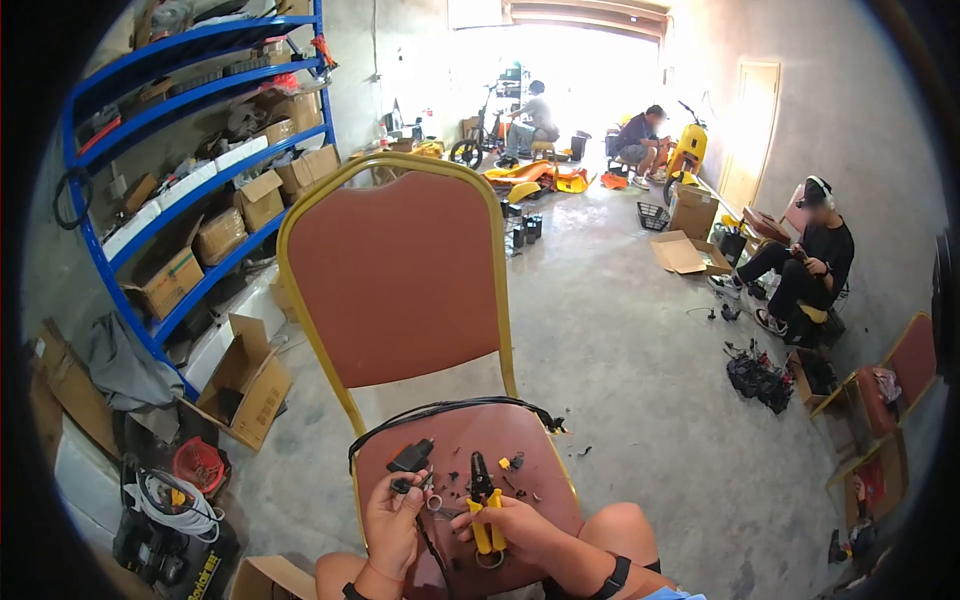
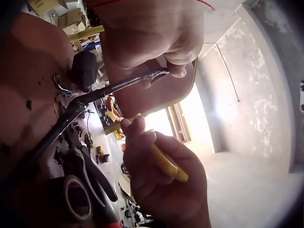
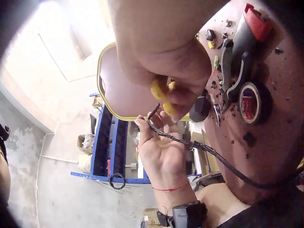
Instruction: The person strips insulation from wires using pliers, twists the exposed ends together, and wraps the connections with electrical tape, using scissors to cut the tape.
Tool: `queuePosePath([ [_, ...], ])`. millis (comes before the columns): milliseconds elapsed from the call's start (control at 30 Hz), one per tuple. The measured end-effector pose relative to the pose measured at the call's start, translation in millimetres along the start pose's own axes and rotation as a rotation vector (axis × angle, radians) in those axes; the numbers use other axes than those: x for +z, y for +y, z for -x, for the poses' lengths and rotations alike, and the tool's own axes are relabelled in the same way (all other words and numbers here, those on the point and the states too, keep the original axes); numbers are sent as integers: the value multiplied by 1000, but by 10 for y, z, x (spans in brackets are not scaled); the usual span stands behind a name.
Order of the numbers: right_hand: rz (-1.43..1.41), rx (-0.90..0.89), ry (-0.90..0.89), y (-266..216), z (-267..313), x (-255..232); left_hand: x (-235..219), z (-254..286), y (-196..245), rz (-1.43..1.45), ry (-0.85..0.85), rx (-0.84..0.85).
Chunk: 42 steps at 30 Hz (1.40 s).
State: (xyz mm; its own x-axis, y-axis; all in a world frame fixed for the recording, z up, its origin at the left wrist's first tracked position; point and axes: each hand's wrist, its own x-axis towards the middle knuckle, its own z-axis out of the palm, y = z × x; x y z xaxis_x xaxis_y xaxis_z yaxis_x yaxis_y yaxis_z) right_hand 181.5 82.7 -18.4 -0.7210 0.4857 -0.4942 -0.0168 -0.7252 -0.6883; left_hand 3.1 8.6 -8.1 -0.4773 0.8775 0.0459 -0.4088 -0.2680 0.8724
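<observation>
Both hands work over the reddish-brown chair seat. My left hand pinches a black cable near its end between thumb and fingers; the rest trails down across the seat. My right hand grips yellow-handled wire strippers, their dark jaws pointing away from me. In the right wrist view, the strippers' yellow handle shows close by the cable's end. On the seat lie a black blocky part, a roll of black tape and grey-handled pliers.
Small black scraps and a yellow connector are scattered on the seat. A longer black cable lies along its back edge, below the backrest. Blue shelves with boxes stand left. A seated person works at right.
</observation>
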Motion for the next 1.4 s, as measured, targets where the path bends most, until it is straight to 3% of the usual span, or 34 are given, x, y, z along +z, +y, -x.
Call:
queuePosePath([
  [567, -16, 36, 22, -6, 10, 10, -43, -8, -11, -82, 22, 3],
  [767, -58, 1, 103, -46, 74, 133, -40, 3, 7, -81, 24, 4],
  [967, -58, 2, 72, -18, 21, 96, -68, -18, -30, -59, 1, -24],
  [1067, -25, 97, -4, -72, 33, 21, -33, -10, -3, -29, 8, -17],
  [1400, -11, 46, 38, 16, -18, 30, -34, -19, -15, -66, -7, -11],
])
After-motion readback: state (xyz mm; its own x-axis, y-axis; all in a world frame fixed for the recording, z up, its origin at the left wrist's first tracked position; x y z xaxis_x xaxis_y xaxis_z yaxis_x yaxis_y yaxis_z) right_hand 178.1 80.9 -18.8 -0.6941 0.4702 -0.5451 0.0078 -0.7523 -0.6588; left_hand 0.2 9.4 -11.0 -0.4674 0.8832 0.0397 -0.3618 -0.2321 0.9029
